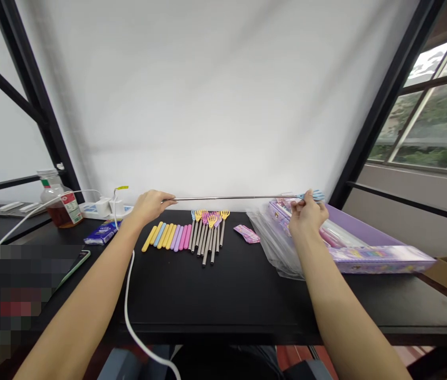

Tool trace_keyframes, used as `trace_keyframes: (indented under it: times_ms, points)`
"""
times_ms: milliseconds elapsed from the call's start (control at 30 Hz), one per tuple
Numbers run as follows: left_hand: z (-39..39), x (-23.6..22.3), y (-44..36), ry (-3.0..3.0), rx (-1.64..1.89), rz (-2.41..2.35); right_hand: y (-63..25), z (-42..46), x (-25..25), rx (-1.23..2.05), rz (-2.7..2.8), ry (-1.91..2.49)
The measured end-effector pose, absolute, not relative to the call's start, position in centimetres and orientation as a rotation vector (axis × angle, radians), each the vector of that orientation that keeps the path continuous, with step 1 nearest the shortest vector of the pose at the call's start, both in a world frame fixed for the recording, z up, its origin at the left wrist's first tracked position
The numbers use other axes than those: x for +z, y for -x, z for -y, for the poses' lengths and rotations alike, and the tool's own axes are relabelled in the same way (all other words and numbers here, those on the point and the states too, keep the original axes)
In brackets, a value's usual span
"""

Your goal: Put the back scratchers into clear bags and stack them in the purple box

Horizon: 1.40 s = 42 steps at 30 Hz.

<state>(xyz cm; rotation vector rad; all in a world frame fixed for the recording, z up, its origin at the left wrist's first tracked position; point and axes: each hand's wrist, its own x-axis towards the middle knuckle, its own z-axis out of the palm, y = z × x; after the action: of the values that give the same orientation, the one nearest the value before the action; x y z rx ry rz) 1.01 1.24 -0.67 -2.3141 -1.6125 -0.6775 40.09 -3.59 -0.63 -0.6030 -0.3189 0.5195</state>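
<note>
I hold a telescopic metal rod [231, 198] stretched out level above a black table [223, 295]. My left hand [150, 206] is closed round its left end. My right hand [306, 214] pinches the blue claw-shaped head [315, 196] at its right end. Below the rod lie several collapsed rods with yellow, pink and blue claw heads [208, 232], and beside them a row of yellow, blue, purple and pink handle sleeves [168, 236].
A purple printed box [370, 248] with clear plastic bags [275, 243] stands at the right. A small pink packet [247, 233] lies mid-table. At the left are a bottle of amber liquid [59, 203], a power strip [102, 208], a white cable [128, 295], a blue packet [101, 233] and a phone [75, 265].
</note>
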Motion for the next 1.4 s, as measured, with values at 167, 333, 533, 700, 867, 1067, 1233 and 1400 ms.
trace_keyframes:
  times_ms: [167, 333, 533, 700, 867, 1067, 1233, 1400]
  points:
    - [-1.7, -0.7, -1.1, 2.329, -0.702, 1.611, -40.8, 3.3, -0.6, 0.482, 0.324, 0.602]
    - [-1.9, -1.0, -1.0, 2.337, -0.646, 1.557, -41.2, 3.2, -0.9, 0.508, 0.344, 0.619]
    - [-1.5, -0.9, -2.0, 2.348, -0.636, 1.432, -40.6, 3.1, -1.3, 0.577, 0.427, 0.633]
    - [-1.3, -1.0, -3.3, 2.474, -0.727, 1.236, -40.0, 3.3, -1.1, 0.623, 0.408, 0.673]
    - [-2.6, -2.0, 0.1, 2.329, -0.780, 1.527, -44.0, 4.8, -0.3, 0.482, 0.088, 0.655]
    - [-2.9, -2.5, 1.9, 2.234, -0.688, 1.667, -44.5, 5.1, -0.2, 0.481, 0.162, 0.610]
    - [-2.9, -2.7, 2.6, 2.218, -0.701, 1.660, -44.3, 4.9, -0.3, 0.501, 0.219, 0.620]
    - [-2.5, -2.2, -0.1, 2.324, -0.712, 1.452, -42.9, 4.6, -0.5, 0.500, 0.290, 0.621]
